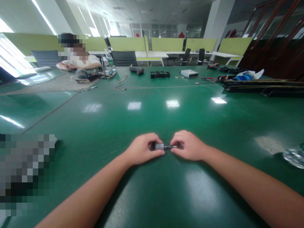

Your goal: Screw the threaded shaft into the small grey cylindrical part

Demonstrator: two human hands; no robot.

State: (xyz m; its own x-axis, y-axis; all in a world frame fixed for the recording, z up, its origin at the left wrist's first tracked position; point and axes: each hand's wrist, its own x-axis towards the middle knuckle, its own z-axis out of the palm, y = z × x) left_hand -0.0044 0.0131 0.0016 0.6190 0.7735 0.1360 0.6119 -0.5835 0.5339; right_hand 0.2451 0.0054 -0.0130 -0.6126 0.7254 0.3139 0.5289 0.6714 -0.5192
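A small grey metal cylinder with a thin dark shaft (160, 146) lies level between my two hands, close to the green tabletop (152, 120). My left hand (144, 147) curls around the thick cylinder end, thumb on the near side and fingers on the far side. On the other end, my right hand (187, 145) pinches the thin shaft between thumb and fingers. Its tip is hidden inside the right hand's grip. The part's exact kind is too small to make out.
At the far left a person (79, 57) sits beside a pile of parts (95, 75). Along the back lie a power drill (136, 70), a black block (160, 74) and a white box (189, 73). Long dark strips (263, 85) lie right; a shiny clear object (294, 157) sits near right.
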